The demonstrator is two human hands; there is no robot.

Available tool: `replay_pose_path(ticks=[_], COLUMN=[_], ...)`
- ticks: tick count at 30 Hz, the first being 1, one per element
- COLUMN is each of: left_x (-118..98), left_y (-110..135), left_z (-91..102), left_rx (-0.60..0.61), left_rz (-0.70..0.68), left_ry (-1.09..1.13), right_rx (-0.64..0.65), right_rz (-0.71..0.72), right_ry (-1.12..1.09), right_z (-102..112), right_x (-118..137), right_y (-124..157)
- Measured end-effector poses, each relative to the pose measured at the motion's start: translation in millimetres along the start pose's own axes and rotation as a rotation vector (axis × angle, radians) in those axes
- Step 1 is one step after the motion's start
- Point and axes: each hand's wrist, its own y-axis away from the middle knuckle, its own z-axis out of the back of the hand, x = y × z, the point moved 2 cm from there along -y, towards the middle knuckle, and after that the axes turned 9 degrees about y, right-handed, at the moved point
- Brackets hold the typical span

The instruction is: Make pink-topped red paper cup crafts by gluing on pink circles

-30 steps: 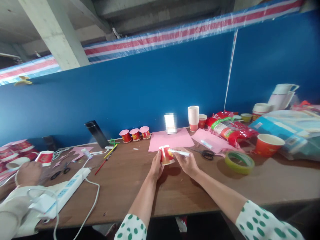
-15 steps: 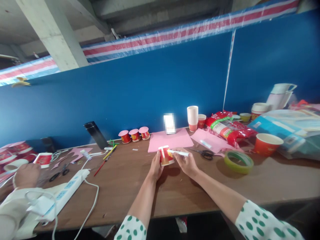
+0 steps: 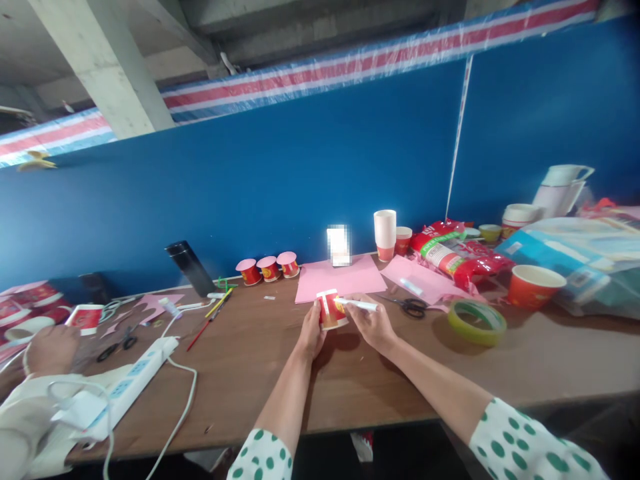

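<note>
My left hand point(image 3: 311, 331) is closed around the side of a red paper cup point(image 3: 329, 316), which has a white strip and a yellow print on it. In my right hand point(image 3: 377, 325) is a slim white pen point(image 3: 364, 306), gripped between the fingers, its tip at the cup's right side. Whether the tip touches the cup, I cannot tell. Just behind the cup lies a pink paper sheet point(image 3: 320, 277). Scissors point(image 3: 413, 307) with black handles rest to the right of my right hand.
Several pink-topped red cups point(image 3: 270, 272) stand at the back. To the right are a roll of tape point(image 3: 477, 327), a red paper cup point(image 3: 535, 288) and a red plastic packet point(image 3: 455, 257). At left, another person's hand point(image 3: 53, 350) is near a power strip point(image 3: 133, 390) and its cables.
The view has shifted very slightly. My hands, the cup and the pen keep almost the same position.
</note>
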Motion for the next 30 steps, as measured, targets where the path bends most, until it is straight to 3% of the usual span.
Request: replay_pose_path(ticks=[13, 30], left_x=[0.4, -0.5], left_y=[-0.3, 1.9], left_z=[0.2, -2.1], left_rx=[-0.009, -0.005], left_rz=[-0.001, -0.008], left_ry=[-0.007, -0.002], right_rx=[-0.039, 0.013], right_rz=[0.006, -0.006], right_ry=[-0.046, -0.058], right_z=[-0.5, 1.4], right_x=[2.3, 5.2], right_y=[-0.6, -1.1])
